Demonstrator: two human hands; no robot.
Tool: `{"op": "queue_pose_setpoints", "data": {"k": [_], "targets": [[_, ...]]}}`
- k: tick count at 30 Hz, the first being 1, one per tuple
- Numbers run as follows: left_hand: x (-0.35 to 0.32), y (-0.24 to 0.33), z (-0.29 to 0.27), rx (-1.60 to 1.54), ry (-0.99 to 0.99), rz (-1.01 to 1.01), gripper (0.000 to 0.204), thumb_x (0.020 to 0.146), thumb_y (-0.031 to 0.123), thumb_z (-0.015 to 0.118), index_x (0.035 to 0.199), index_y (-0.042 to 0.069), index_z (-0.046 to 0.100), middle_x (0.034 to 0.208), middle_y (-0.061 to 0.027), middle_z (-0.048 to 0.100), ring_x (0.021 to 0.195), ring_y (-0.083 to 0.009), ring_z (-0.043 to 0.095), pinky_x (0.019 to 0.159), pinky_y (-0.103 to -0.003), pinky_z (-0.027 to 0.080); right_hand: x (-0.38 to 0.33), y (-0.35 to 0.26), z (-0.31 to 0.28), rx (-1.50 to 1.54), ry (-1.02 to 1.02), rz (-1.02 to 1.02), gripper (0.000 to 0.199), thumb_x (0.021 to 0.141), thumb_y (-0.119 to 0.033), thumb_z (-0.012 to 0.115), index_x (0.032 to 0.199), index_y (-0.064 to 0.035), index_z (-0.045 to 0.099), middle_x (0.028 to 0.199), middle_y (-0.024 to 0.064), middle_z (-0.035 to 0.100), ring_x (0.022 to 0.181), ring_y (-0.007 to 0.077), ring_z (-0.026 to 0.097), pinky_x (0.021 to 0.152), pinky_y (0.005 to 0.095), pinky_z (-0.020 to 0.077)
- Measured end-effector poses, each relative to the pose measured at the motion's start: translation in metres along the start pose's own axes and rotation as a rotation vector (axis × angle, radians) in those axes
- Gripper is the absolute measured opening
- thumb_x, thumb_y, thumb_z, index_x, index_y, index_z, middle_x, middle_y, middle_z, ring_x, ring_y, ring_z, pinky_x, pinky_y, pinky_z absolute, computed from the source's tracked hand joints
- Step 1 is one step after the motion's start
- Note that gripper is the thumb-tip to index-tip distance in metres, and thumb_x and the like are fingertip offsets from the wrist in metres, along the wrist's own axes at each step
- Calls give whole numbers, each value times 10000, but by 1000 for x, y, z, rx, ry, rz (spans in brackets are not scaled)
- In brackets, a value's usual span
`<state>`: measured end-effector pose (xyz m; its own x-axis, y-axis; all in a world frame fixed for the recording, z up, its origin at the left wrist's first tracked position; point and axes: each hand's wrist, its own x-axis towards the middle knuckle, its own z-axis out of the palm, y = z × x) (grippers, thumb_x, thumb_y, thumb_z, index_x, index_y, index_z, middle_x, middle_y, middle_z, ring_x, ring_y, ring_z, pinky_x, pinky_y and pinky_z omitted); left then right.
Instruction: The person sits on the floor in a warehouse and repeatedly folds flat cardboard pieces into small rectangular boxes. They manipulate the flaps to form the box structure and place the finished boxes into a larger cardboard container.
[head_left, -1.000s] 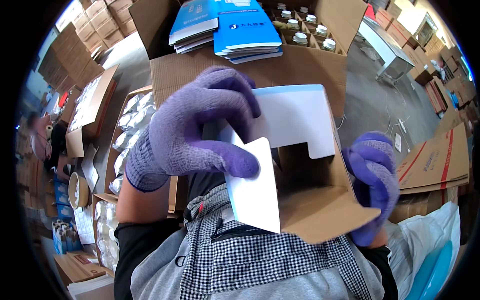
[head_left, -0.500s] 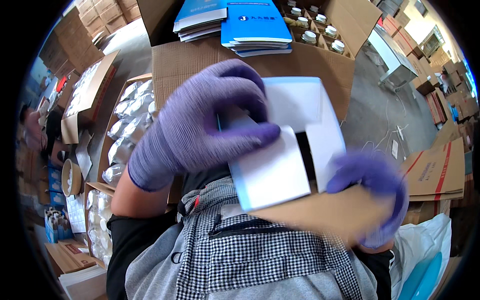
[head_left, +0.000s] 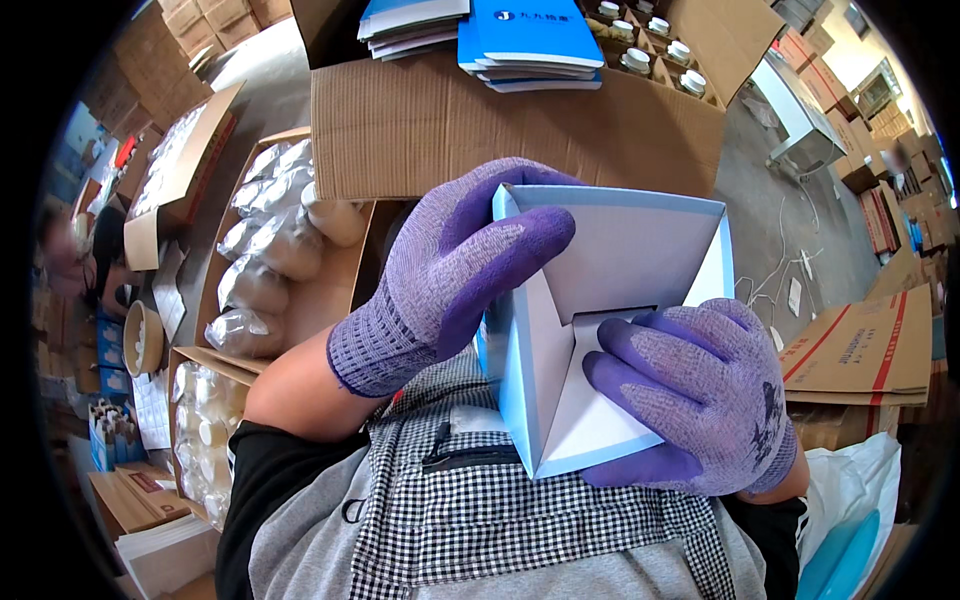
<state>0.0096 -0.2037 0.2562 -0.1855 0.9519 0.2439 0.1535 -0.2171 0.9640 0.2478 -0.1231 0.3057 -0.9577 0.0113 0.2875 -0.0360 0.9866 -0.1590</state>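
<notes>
A small carton (head_left: 640, 250), light blue outside and white inside, is held in front of my lap with its open side facing up toward me. My left hand (head_left: 450, 265), in a purple coated glove, closes on its upper left corner, thumb across the rim. On the lower right, my right hand (head_left: 700, 400), gloved alike, has its fingers inside against the white panels and its thumb outside under the near edge. Those inner panels meet at folded creases, with a narrow dark gap along one of them. The carton's outer bottom is hidden.
Ahead stands a large cardboard box (head_left: 500, 130) bearing stacked blue booklets (head_left: 530, 40), with white-capped bottles (head_left: 636, 62) in dividers. At left, another box (head_left: 335, 285) holds several foil-wrapped jars (head_left: 285, 245). Flattened cardboard (head_left: 860, 350) and a white plastic bag (head_left: 850, 480) lie at right.
The carton has turned so its open inside faces me. My right hand has moved left onto its panels, and the blurred brown piece beside that hand is out of sight.
</notes>
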Motion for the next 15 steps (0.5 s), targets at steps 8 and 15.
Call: {"op": "queue_pose_setpoints", "data": {"k": [8, 15], "targets": [[2, 34, 10, -390, -78, -53, 554, 862, 380, 671, 1212, -45, 610, 1071, -101, 682, 1031, -180, 631, 925, -318, 482, -10, 97, 5, 885, 664, 378, 401, 915, -198, 657, 1288, -58, 611, 1158, 62, 673, 1010, 164, 627, 898, 347, 518], [64, 91, 62, -51, -493, 111, 663, 846, 464, 642, 1239, -68, 603, 1190, -153, 640, 1136, -253, 599, 1012, -371, 443, 7, 131, 2, 1034, -171, 657, 520, 954, -497, 634, 1192, -40, 707, 1132, 105, 701, 1018, 181, 632, 891, 335, 503]]}}
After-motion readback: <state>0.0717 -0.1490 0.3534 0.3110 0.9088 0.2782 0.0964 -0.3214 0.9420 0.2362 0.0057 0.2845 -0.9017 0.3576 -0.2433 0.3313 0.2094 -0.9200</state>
